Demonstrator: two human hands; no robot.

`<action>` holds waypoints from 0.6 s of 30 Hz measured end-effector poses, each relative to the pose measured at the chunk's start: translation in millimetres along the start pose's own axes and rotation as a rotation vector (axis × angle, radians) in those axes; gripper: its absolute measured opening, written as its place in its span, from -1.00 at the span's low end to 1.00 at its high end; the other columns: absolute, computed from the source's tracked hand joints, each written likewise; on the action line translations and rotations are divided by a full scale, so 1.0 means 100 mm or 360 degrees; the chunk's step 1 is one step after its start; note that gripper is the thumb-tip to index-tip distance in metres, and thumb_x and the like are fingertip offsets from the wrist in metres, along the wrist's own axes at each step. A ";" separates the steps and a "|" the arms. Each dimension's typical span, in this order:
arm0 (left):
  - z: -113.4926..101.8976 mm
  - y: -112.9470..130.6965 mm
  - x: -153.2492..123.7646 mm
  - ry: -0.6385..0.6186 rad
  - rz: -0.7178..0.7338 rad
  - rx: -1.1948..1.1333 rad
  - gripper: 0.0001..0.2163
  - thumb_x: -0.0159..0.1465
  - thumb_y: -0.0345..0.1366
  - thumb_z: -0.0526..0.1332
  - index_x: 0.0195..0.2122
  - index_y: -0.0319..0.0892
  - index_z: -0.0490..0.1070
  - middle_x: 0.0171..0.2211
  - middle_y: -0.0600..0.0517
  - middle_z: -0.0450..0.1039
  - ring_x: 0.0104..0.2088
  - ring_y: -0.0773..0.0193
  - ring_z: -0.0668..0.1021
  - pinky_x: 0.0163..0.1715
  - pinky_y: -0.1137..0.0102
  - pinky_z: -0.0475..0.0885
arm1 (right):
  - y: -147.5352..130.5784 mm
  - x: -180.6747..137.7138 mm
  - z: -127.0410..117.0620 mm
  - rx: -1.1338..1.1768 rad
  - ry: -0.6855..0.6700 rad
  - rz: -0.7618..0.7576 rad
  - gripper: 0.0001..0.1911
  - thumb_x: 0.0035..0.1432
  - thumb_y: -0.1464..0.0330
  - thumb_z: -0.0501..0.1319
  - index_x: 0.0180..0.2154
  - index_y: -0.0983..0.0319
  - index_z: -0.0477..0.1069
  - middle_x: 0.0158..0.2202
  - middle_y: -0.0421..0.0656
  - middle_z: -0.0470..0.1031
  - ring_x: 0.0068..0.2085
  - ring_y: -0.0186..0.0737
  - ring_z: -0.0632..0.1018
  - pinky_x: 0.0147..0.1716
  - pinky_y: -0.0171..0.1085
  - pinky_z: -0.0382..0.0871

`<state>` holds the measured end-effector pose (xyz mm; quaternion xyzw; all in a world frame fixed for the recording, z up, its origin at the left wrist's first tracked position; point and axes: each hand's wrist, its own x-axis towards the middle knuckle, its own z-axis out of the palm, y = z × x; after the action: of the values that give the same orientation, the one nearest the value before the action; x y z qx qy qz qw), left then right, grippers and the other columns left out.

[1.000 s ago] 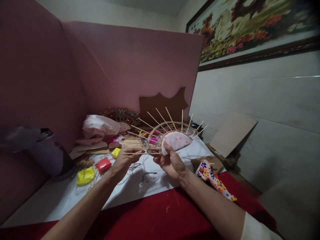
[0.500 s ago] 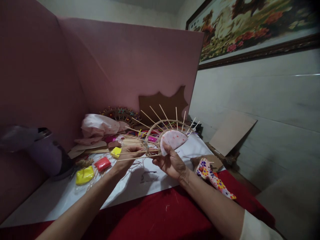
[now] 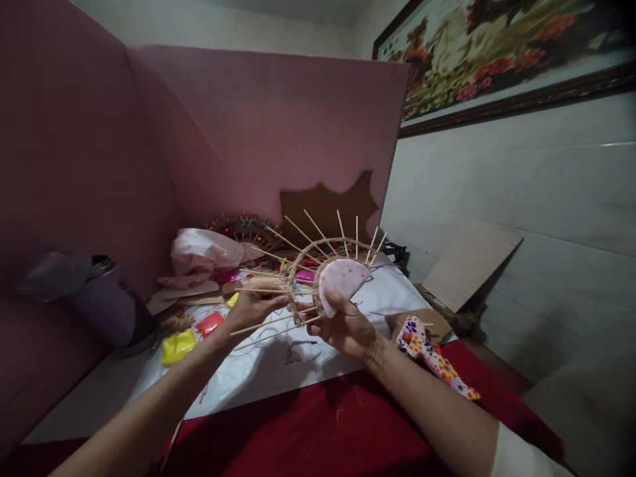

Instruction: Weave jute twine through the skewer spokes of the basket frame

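A half-round craft piece [image 3: 344, 281] is held up over the white sheet. Pink spotted cloth covers its centre, thin wooden sticks [image 3: 318, 225] fan out from it, and an arc of twisted twine [image 3: 298, 262] runs across them. My right hand [image 3: 348, 329] grips the lower end of the piece, thumb on the cloth and fingers beneath. At the left side, my left hand [image 3: 256, 308] is closed with its fingertips by the twine among the lower sticks. It seems to pinch one stick there, though the fingers partly hide the contact.
Yellow [image 3: 177, 346] and red packets [image 3: 209, 323] lie left on the white sheet [image 3: 278, 384]. A purple container [image 3: 112, 308] stands farther left. Flowered cloth work [image 3: 440, 361] lies right, by the red cloth [image 3: 318, 430]. Behind are bundled cloth [image 3: 211, 252] and brown board [image 3: 330, 202].
The craft piece has turned a little counter-clockwise, its left sticks now pointing lower. My left hand has shifted slightly along the sticks, while my right hand keeps its grip. The whole view has shifted slightly.
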<state>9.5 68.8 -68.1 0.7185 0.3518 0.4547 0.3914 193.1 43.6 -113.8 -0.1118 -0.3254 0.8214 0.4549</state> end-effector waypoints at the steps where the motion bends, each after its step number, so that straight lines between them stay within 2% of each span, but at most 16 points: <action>1: 0.00 0.01 0.00 0.0002 0.0010 0.0022 -0.73 -0.04 -0.14 0.33 -0.69 -0.24 0.42 -0.67 0.08 0.29 -0.59 0.39 0.29 -0.60 0.47 0.18 | 0.00 0.00 0.00 -0.0009 -0.0002 -0.0012 -0.66 0.11 0.24 0.15 -0.19 0.38 0.38 -0.21 0.04 0.52 -0.25 -0.24 0.53 -0.42 -0.37 0.34; 5: -0.08 -0.02 0.02 0.0007 0.0002 0.0122 -0.74 -0.06 -0.15 0.34 -0.70 -0.25 0.43 -0.68 0.08 0.29 -0.59 0.38 0.28 -0.61 0.47 0.16 | 0.00 0.00 0.00 -0.0073 0.0036 -0.0068 -0.72 0.11 0.25 0.15 -0.21 0.33 0.39 -0.22 -0.01 0.54 -0.26 -0.25 0.53 -0.41 -0.35 0.35; 10: -0.34 -0.05 0.06 0.0077 -0.0116 0.0234 -0.79 -0.12 -0.21 0.37 -0.67 -0.25 0.46 -0.69 0.08 0.31 -0.63 0.41 0.29 -0.65 0.50 0.14 | 0.00 0.00 -0.01 -0.0096 0.0081 -0.0065 -0.73 0.11 0.24 0.16 -0.28 0.34 0.40 -0.23 0.03 0.54 -0.29 -0.26 0.54 -0.42 -0.37 0.35; 13: -0.49 0.00 0.07 0.0068 -0.0183 0.0233 -0.81 -0.16 -0.23 0.39 -0.62 -0.25 0.49 -0.65 0.04 0.40 -0.61 0.38 0.36 -0.61 0.49 0.23 | 0.00 0.00 0.00 -0.0075 0.0099 -0.0076 -0.73 0.12 0.24 0.16 -0.28 0.33 0.41 -0.23 0.03 0.55 -0.30 -0.28 0.54 -0.44 -0.38 0.34; 16: -0.59 0.07 0.05 0.0039 -0.0242 0.0186 -0.81 -0.19 -0.26 0.40 -0.55 -0.24 0.53 -0.55 -0.03 0.50 -0.51 0.30 0.46 -0.49 0.43 0.34 | 0.00 0.00 0.01 -0.0111 0.0113 -0.0091 -0.73 0.14 0.25 0.13 -0.26 0.33 0.42 -0.25 0.00 0.56 -0.31 -0.28 0.54 -0.45 -0.38 0.35; 18: -0.64 0.12 0.02 0.0157 -0.0216 0.0144 -0.80 -0.22 -0.29 0.42 -0.56 -0.27 0.54 -0.55 -0.06 0.50 -0.52 0.29 0.47 -0.50 0.42 0.34 | 0.00 0.00 0.01 -0.0134 0.0117 -0.0089 -0.72 0.15 0.25 0.11 -0.25 0.34 0.42 -0.24 0.00 0.55 -0.30 -0.27 0.54 -0.46 -0.37 0.35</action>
<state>-47.6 81.1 -38.4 0.6866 0.4388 0.4456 0.3707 192.7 43.3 -113.4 -0.1518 -0.3456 0.7893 0.4842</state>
